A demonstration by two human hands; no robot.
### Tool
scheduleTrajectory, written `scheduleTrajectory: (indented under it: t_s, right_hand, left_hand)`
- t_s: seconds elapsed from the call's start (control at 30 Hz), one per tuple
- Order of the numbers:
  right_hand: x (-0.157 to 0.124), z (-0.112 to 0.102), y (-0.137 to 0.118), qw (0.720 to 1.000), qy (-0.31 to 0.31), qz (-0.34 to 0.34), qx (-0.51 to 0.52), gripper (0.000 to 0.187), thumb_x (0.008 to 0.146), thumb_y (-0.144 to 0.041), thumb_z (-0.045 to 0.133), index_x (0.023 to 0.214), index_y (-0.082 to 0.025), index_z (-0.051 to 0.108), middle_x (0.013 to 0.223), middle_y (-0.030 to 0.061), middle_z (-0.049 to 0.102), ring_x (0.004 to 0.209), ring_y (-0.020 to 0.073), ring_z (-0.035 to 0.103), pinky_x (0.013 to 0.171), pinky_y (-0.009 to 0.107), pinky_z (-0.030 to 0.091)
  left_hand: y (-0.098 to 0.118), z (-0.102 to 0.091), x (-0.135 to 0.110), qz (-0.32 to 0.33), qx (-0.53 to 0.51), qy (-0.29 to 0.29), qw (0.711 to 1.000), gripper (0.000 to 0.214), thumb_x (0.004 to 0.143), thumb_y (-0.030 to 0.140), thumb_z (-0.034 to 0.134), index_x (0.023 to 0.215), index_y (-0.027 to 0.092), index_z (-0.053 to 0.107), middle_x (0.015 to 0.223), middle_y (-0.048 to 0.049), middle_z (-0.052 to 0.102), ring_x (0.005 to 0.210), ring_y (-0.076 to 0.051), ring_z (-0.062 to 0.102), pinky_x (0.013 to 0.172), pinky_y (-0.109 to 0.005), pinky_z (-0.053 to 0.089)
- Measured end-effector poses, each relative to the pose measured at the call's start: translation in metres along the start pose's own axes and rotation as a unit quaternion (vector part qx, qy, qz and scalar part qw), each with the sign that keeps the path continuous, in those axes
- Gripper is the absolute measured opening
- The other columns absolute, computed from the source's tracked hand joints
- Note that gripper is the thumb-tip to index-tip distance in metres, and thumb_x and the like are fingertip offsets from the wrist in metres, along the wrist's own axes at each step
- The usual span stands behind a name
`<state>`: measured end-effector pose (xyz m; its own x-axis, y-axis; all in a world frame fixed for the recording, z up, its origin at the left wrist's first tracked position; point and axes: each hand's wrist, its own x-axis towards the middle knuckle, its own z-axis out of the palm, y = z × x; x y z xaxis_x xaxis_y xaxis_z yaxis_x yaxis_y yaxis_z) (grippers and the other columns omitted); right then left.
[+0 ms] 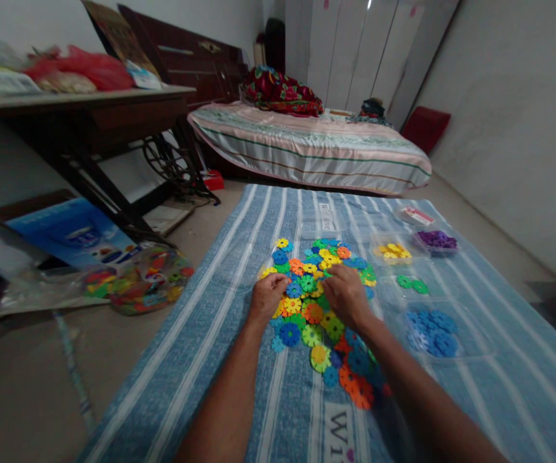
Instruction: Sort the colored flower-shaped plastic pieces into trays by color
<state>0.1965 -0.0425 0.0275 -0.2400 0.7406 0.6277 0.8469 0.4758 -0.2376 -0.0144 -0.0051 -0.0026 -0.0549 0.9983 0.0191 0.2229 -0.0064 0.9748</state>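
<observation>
Notched plastic flower discs [307, 283] in blue, green, yellow and orange lie in a loose heap on the striped cloth. At the heap's left edge is my left hand [268, 297], its fingertips pinched together close to orange and blue discs; whatever is between them is too small to make out. My right hand [348, 294] is over the heap's right side with the fingers curled in. A bit of green shows by its fingertips, but I cannot tell whether that is held or lies beneath. Clear tubs to the right hold yellow discs [393, 252], purple discs [436, 240], green discs [412, 284] and blue discs [432, 333].
A blue-and-white striped cloth [200, 347] covers the work surface. A clear lid with a red label [417, 216] lies at the far right. Bags of colourful pieces [147, 283] sit on the floor at left, below a sewing-machine table [114, 96]. Beyond stands a bed [306, 145].
</observation>
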Motion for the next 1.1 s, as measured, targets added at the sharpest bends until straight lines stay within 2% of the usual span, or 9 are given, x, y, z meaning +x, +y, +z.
scheduleTrajectory:
  t_s: [0.13,0.2,0.3,0.43,0.5,0.6,0.8,0.97,1.1]
  right_hand:
    - [0.026,-0.043,0.061,0.975,0.109,0.115,-0.154,0.02,0.089,-0.023,0.052,0.074,-0.019,0.065,0.085,0.0098,0.065,0.087,0.0237,0.057,0.082,0.04,0.042]
    - [0.032,-0.054,0.071,0.96,0.143,0.148,-0.191,0.014,0.088,-0.025,0.055,0.083,-0.018,0.067,0.086,0.011,0.065,0.088,0.026,0.056,0.082,0.042,0.041]
    - [0.025,-0.044,0.046,0.982,0.074,0.094,-0.146,0.015,0.089,-0.024,0.054,0.084,-0.018,0.067,0.088,0.0109,0.066,0.09,0.0255,0.057,0.083,0.042,0.043]
    - [0.002,-0.005,-0.025,0.997,-0.069,-0.026,-0.033,0.011,0.088,-0.03,0.061,0.087,-0.022,0.07,0.105,0.0097,0.067,0.113,0.0267,0.053,0.095,0.042,0.043]
    - [-0.006,0.01,-0.051,0.991,-0.126,-0.041,-0.019,0.015,0.087,-0.034,0.064,0.09,-0.021,0.07,0.112,0.0115,0.065,0.122,0.0298,0.049,0.097,0.045,0.042]
    - [-0.011,0.022,-0.069,0.985,-0.173,-0.021,-0.019,0.022,0.086,-0.037,0.065,0.095,-0.018,0.071,0.119,0.0145,0.062,0.127,0.0331,0.045,0.1,0.051,0.04]
    - [-0.019,0.037,-0.069,0.989,-0.144,-0.014,-0.016,0.016,0.09,-0.029,0.061,0.091,-0.016,0.07,0.113,0.0131,0.065,0.124,0.0308,0.047,0.1,0.048,0.04]
    - [-0.027,0.05,-0.064,0.995,-0.07,-0.066,-0.031,0.013,0.09,-0.017,0.055,0.086,-0.017,0.068,0.108,0.0119,0.066,0.119,0.0284,0.05,0.1,0.047,0.04]
    - [-0.028,0.047,-0.059,0.995,-0.032,-0.094,-0.018,0.017,0.088,-0.011,0.051,0.087,-0.019,0.066,0.107,0.0102,0.065,0.118,0.0253,0.05,0.102,0.046,0.039]
  left_hand:
    - [0.0,0.001,0.001,-0.004,-0.005,0.002,1.0,0.024,0.064,0.04,0.06,0.071,0.019,0.068,0.065,-0.0001,0.067,0.064,-0.016,0.062,0.06,-0.024,0.048]
    - [-0.001,0.002,0.002,-0.001,-0.008,0.006,1.0,0.022,0.064,0.039,0.061,0.07,0.019,0.068,0.065,0.0003,0.067,0.064,-0.016,0.062,0.061,-0.024,0.048]
    - [0.0,0.002,0.002,0.0,-0.009,0.008,1.0,0.021,0.065,0.038,0.061,0.068,0.019,0.067,0.063,0.001,0.066,0.062,-0.015,0.061,0.062,-0.024,0.048]
    - [0.001,0.002,0.001,0.005,-0.002,0.01,1.0,0.02,0.066,0.039,0.062,0.069,0.02,0.067,0.065,0.001,0.066,0.065,-0.016,0.062,0.063,-0.024,0.049]
    - [0.001,0.001,-0.001,0.007,0.005,0.008,1.0,0.021,0.067,0.039,0.062,0.07,0.019,0.067,0.065,0.0008,0.067,0.065,-0.016,0.062,0.063,-0.024,0.049]
    - [0.001,0.0,-0.001,0.012,0.014,0.009,1.0,0.022,0.068,0.039,0.061,0.07,0.019,0.068,0.066,0.0004,0.067,0.065,-0.015,0.061,0.065,-0.025,0.049]
    - [-0.002,0.001,0.001,0.013,0.005,0.008,1.0,0.022,0.067,0.04,0.061,0.069,0.018,0.067,0.065,0.0004,0.065,0.066,-0.016,0.061,0.065,-0.025,0.048]
    - [-0.001,0.002,0.0,0.011,0.011,0.008,1.0,0.025,0.067,0.042,0.059,0.069,0.018,0.066,0.063,0.0013,0.062,0.062,-0.014,0.057,0.062,-0.024,0.046]
    - [0.0,0.001,0.001,0.01,0.009,0.006,1.0,0.026,0.066,0.042,0.059,0.07,0.018,0.067,0.064,0.0014,0.063,0.063,-0.014,0.057,0.061,-0.023,0.045]
